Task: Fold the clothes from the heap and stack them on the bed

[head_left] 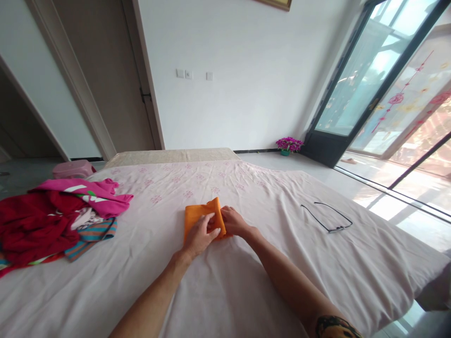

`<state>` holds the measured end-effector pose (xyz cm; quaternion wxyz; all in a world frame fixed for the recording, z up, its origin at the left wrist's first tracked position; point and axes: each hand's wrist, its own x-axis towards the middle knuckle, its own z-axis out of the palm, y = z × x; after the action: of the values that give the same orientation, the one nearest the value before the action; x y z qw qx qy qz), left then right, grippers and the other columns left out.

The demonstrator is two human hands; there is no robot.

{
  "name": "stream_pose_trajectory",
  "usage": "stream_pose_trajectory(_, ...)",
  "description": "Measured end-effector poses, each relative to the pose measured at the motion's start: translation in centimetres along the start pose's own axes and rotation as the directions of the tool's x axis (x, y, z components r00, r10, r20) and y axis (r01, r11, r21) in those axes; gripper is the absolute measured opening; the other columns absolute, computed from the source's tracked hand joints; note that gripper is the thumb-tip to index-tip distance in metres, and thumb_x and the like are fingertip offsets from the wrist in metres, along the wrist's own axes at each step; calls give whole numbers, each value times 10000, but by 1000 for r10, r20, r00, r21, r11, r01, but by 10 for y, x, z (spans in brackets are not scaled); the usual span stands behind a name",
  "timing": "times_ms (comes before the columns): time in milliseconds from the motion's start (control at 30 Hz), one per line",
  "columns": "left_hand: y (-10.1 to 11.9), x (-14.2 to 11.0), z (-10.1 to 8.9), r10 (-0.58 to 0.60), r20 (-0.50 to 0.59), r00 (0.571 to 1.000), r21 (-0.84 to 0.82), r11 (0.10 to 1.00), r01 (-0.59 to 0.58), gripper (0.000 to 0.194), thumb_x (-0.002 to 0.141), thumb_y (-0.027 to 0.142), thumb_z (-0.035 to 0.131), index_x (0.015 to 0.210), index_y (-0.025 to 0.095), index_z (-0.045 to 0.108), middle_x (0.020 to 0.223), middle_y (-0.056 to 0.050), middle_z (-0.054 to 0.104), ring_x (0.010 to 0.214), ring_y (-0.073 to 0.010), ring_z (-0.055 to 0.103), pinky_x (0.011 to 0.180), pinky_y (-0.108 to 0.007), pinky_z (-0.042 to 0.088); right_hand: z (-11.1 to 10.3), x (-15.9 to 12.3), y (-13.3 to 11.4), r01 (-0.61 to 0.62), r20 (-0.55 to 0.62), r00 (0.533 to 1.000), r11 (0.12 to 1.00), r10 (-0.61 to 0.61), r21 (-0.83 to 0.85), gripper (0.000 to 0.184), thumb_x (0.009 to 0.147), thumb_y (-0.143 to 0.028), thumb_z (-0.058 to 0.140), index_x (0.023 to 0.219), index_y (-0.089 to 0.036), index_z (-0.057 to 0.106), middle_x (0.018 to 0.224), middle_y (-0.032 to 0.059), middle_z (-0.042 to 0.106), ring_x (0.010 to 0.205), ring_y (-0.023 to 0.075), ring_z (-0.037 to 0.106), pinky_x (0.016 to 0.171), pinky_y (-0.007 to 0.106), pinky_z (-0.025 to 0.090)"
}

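Note:
A piece of orange cloth, folded into a small bundle, lies on the sheet-covered bed in front of me. Its right side stands up in a raised fold. My left hand rests over the front of the cloth, fingers curled and thumb at the fold. From the right, my right hand grips the cloth's edge; its fingertips are partly hidden behind the fold.
The bed has a wrinkled pale pink sheet. At left lies a heap of clothes near a pink plastic box. Eyeglasses lie at right. Beyond the bed, potted purple flowers stand by a glass door.

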<state>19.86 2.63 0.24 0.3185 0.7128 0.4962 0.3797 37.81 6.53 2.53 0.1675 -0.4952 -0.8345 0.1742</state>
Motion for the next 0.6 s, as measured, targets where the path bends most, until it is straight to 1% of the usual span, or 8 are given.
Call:
stream_pose_trajectory(67, 3, -5, 0, 42, 47, 998, 28, 999, -43, 680, 718, 384, 708, 1344, 221, 498, 1181, -93, 608, 1055, -223, 599, 912, -333, 480, -13, -8, 1, 124, 83, 988, 990, -130, 71, 95, 817, -267, 603, 877, -201, 636, 911, 13, 596, 919, 181, 542, 829, 271, 406)
stream_pose_trajectory(100, 4, -7, 0, 61, 59, 996, 56, 996, -65, 737, 692, 375, 731, 1365, 222, 472, 1200, -94, 593, 1083, -231, 587, 932, -343, 473, -19, -13, 2, 177, 120, 975, 979, -188, 98, 127, 798, -265, 623, 909, -206, 636, 940, 13, 600, 950, 192, 539, 848, 281, 408)
stream_pose_trajectory(167, 5, -8, 3, 94, 57, 994, 126, 987, -100, 749, 689, 309, 721, 1380, 218, 446, 1217, -94, 576, 1111, -235, 571, 964, -357, 457, -26, -22, 2, 258, 162, 948, 959, -275, 115, 222, 765, -271, 666, 976, -216, 626, 1024, 23, 602, 1023, 214, 526, 897, 307, 403)
stream_pose_trajectory(233, 4, -7, 7, 102, 25, 995, 174, 979, -104, 682, 711, 214, 658, 1363, 224, 459, 1176, -79, 586, 1083, -217, 579, 950, -348, 461, -27, -27, 3, 309, 150, 935, 947, -320, 92, 264, 757, -287, 692, 1003, -223, 618, 1076, 33, 601, 1049, 219, 526, 946, 331, 383)
stream_pose_trajectory(333, 2, -5, 11, 75, -29, 997, 153, 986, -70, 587, 734, 139, 568, 1309, 243, 505, 1048, -37, 614, 946, -171, 608, 865, -305, 490, -15, -27, 5, 298, 71, 951, 953, -302, 55, 249, 786, -322, 690, 1005, -227, 620, 1080, 38, 615, 1008, 204, 558, 966, 347, 369)
stream_pose_trajectory(433, 1, -3, 10, 61, -48, 997, 75, 996, -57, 498, 773, 151, 530, 1262, 244, 541, 989, -13, 620, 858, -135, 610, 833, -269, 497, 2, -21, 7, 228, 6, 974, 973, -228, 38, 250, 783, -356, 702, 985, -228, 631, 1052, 37, 636, 1001, 205, 577, 960, 359, 369)
stream_pose_trajectory(500, 2, -4, 7, 74, -26, 997, 86, 994, -72, 456, 805, 207, 541, 1259, 254, 557, 989, -11, 616, 868, -135, 610, 821, -257, 497, 10, -19, 7, 177, -43, 983, 984, -176, 34, 249, 766, -360, 714, 962, -226, 640, 1046, 39, 643, 1016, 212, 580, 964, 368, 367)
stream_pose_trajectory(600, 8, -8, 3, 119, 57, 991, 194, 973, -128, 445, 857, 361, 548, 1295, 282, 559, 1007, -22, 616, 907, -158, 612, 821, -266, 493, 11, -20, 8, 147, -86, 987, 985, -139, 95, 252, 737, -349, 726, 938, -214, 660, 1061, 45, 648, 1018, 214, 584, 971, 368, 378)
